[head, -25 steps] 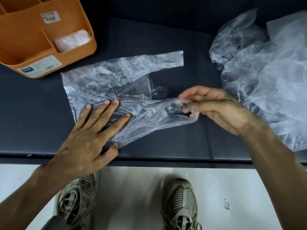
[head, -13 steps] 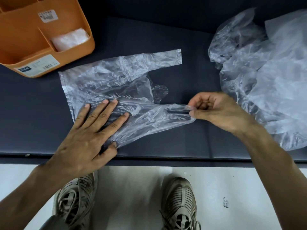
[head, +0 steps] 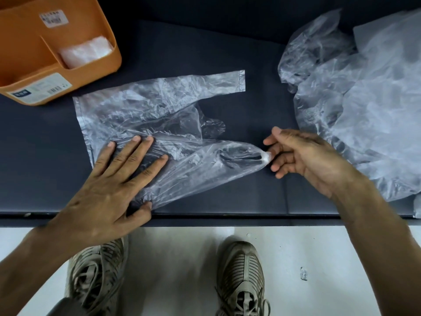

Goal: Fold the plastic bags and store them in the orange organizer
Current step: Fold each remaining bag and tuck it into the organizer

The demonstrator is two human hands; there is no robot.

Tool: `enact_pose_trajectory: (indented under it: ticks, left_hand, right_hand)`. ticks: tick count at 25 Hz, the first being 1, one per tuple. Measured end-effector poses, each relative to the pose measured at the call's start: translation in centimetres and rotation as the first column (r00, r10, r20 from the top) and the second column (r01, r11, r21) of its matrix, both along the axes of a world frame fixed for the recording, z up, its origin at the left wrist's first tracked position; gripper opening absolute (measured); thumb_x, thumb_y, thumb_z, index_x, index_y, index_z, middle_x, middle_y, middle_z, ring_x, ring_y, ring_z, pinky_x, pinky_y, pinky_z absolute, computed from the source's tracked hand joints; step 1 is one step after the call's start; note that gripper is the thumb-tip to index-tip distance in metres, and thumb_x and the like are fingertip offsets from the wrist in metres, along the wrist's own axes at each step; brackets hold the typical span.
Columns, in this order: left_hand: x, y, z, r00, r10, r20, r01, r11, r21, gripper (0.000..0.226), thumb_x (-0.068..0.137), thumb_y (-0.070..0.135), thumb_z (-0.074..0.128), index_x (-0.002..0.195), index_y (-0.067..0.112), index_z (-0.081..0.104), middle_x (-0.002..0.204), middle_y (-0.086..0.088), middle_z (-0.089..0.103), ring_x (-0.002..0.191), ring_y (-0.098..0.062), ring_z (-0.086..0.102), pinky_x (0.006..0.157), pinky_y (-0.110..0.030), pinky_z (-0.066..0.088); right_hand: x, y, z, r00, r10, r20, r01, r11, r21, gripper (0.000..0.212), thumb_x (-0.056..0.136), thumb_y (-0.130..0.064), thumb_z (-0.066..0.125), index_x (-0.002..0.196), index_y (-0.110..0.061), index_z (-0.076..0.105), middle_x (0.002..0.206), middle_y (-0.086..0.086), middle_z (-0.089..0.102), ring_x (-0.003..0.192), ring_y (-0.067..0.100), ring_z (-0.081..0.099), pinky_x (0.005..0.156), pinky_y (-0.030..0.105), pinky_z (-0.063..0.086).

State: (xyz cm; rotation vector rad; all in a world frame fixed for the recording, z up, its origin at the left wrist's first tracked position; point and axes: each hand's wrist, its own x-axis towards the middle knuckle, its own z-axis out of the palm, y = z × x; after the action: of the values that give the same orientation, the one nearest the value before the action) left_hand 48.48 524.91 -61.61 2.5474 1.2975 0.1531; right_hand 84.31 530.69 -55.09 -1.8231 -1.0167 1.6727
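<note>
Left hand (head: pixel 114 185) spread flat on a clear bag (head: pixel 145 115), right hand (head: pixel 303 156) pinching its near handle (head: pixel 241 153) taut, apparently flattening before the first fold.

View: single head-worn wide-angle camera.
Position: sitting above the near edge of the dark table (head: pixel 227 197), close over it.
Facing: looking forward and steeply down, taking in tabletop, both forearms, and shoes (head: pixel 241 277) on the pale floor (head: pixel 182 258) below.
Framing: cropping the orange organizer (head: pixel 95 28) at top left, bending edges outward.
Overlap: having no second view.
</note>
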Motion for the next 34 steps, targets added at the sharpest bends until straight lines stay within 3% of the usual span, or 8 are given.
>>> enact_pose_trajectory:
  ticks: [7, 11, 16, 19, 22, 25, 28, 34]
  left_hand:
    - [0.0, -0.1, -0.1, 1.000, 0.004, 0.011, -0.004, 1.000, 0.006, 0.080, 0.085, 0.044, 0.044, 0.159, 0.016, 0.027, 0.168, -0.014, 0.011, 0.155, -0.032, 0.008, 0.121, -0.058, 0.006]
    - [0.0, 0.0, -0.2, 1.000, 0.005, 0.019, -0.005, 1.000, 0.011, 0.080, 0.086, 0.044, 0.044, 0.159, 0.016, 0.027, 0.168, -0.015, 0.012, 0.155, -0.033, 0.009, 0.122, -0.058, 0.005]
    - [0.0, -0.1, -0.2, 1.000, 0.014, 0.017, -0.014, 1.000, 0.017, 0.081, 0.086, 0.044, 0.043, 0.159, 0.016, 0.025, 0.168, -0.015, 0.011, 0.155, -0.033, 0.008, 0.122, -0.057, 0.004]
    - [0.1, -0.1, -0.2, 0.999, 0.017, 0.034, -0.018, 0.999, 0.030, 0.080, 0.086, 0.043, 0.044, 0.159, 0.016, 0.026, 0.168, -0.015, 0.012, 0.155, -0.033, 0.009, 0.122, -0.057, 0.004]
    - [0.1, -0.2, -0.3, 0.999, 0.014, 0.044, -0.016, 0.999, 0.038, 0.079, 0.086, 0.042, 0.044, 0.158, 0.014, 0.028, 0.167, -0.016, 0.012, 0.155, -0.034, 0.009, 0.123, -0.057, 0.004]
    - [0.1, -0.2, -0.3, 0.999, 0.012, 0.037, -0.013, 0.999, 0.032, 0.079, 0.086, 0.042, 0.044, 0.158, 0.014, 0.027, 0.167, -0.016, 0.012, 0.155, -0.034, 0.009, 0.123, -0.057, 0.004]
    - [0.1, -0.1, -0.3, 0.999, 0.009, 0.034, -0.010, 0.999, 0.031, 0.078, 0.087, 0.041, 0.042, 0.158, 0.014, 0.027, 0.168, -0.015, 0.010, 0.155, -0.033, 0.008, 0.123, -0.055, 0.003]
    - [0.5, -0.6, -0.2, 0.986, 0.057, 0.158, -0.079, 0.987, 0.137, 0.060, 0.100, 0.026, 0.036, 0.156, 0.008, 0.029, 0.166, -0.019, 0.014, 0.154, -0.036, 0.012, 0.124, -0.054, 0.007]
  right_hand:
    - [-0.7, -0.2, 0.1, 1.000, -0.020, 0.010, 0.020, 0.999, -0.031, 0.004, 0.093, -0.009, 0.066, 0.096, -0.010, 0.068, 0.071, 0.009, 0.065, 0.054, 0.016, 0.061, 0.049, 0.026, 0.052]
    - [-0.5, -0.3, -0.4, 0.997, -0.060, -0.051, 0.062, 0.997, 0.039, 0.008, 0.092, -0.007, 0.065, 0.099, -0.010, 0.069, 0.068, -0.001, 0.065, 0.059, 0.011, 0.059, 0.054, 0.023, 0.054]
    - [-0.5, -0.8, -0.3, 0.999, 0.005, -0.040, -0.002, 0.996, 0.085, 0.039, 0.078, -0.038, 0.072, 0.109, -0.015, 0.069, 0.090, 0.006, 0.067, 0.072, 0.014, 0.062, 0.058, 0.026, 0.053]
    - [-0.4, -1.3, -0.4, 0.987, 0.068, 0.146, -0.100, 0.968, 0.228, 0.028, 0.079, -0.018, 0.081, 0.102, -0.020, 0.066, 0.083, 0.002, 0.068, 0.071, 0.015, 0.064, 0.057, 0.025, 0.053]
    - [-0.4, -1.6, -0.9, 0.979, 0.021, 0.203, -0.086, 0.945, 0.316, 0.013, 0.083, -0.011, 0.080, 0.087, -0.020, 0.071, 0.078, 0.001, 0.071, 0.069, 0.014, 0.066, 0.057, 0.022, 0.054]
    - [-0.4, -1.7, -0.8, 0.994, -0.055, 0.098, 0.023, 0.952, 0.305, 0.006, 0.081, -0.015, 0.078, 0.086, -0.013, 0.075, 0.079, 0.006, 0.074, 0.069, 0.015, 0.068, 0.060, 0.023, 0.057]
    - [0.0, -1.5, -0.5, 0.987, -0.153, -0.056, 0.161, 0.963, 0.215, 0.018, 0.073, -0.016, 0.075, 0.089, -0.008, 0.075, 0.079, 0.007, 0.074, 0.071, 0.017, 0.070, 0.065, 0.025, 0.059]
    - [0.3, -0.8, -0.6, 0.986, -0.163, 0.045, 0.154, 0.975, 0.162, 0.014, 0.087, 0.004, 0.069, 0.089, -0.009, 0.072, 0.073, 0.003, 0.073, 0.069, 0.017, 0.072, 0.066, 0.026, 0.061]
